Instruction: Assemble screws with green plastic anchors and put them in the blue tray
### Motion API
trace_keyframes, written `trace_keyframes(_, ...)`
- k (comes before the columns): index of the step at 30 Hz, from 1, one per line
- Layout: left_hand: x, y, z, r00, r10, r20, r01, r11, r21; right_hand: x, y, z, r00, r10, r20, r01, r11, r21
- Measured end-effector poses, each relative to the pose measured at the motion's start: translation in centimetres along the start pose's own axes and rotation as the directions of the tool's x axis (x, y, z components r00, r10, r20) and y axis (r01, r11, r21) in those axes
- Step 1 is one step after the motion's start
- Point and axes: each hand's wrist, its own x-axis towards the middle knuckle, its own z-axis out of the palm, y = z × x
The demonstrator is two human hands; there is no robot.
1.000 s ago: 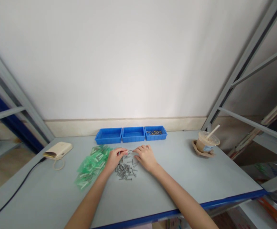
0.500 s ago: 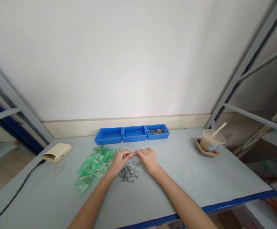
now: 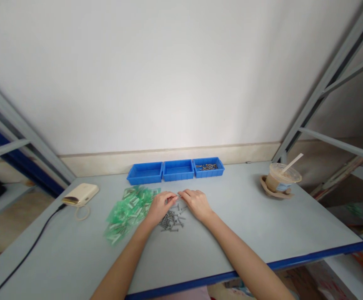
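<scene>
My left hand and my right hand meet fingertip to fingertip just above the table. Thumb and fingers are pinched together on both; whatever they hold is too small to make out. Below and between them lies a pile of grey metal screws, a few strewn toward my right fingers. Left of the pile, close by my left hand, are green plastic bags with small pale pieces inside.
Behind my hands stand three blue trays in a row: left tray, middle tray, right tray with thin metal pieces. A cream device with a cable sits left; a drink cup in a cardboard holder sits right.
The view has shifted slightly, so the table and trays appear a little higher and further right. My hands stay together over the screws, fingertips still pinched.
</scene>
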Motion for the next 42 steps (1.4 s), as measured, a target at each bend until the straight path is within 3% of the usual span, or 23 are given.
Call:
trace_keyframes(6,0.0,0.4,0.3,0.998,-0.009,0.055,0.011,0.999,-0.032,-0.1,0.3,0.4,1.0,0.009,-0.004,-0.009,0.999,0.037)
trace_keyframes(20,-0.1,1.1,0.1,0.997,-0.036,0.072,0.045,0.99,-0.134,-0.1,0.0,-0.1,0.999,0.032,0.037,-0.034,0.999,0.04)
trace_keyframes(42,-0.2,0.7,0.3,0.997,-0.036,0.064,0.042,0.996,-0.081,0.0,0.1,-0.5,1.0,-0.002,-0.031,0.004,0.998,0.066)
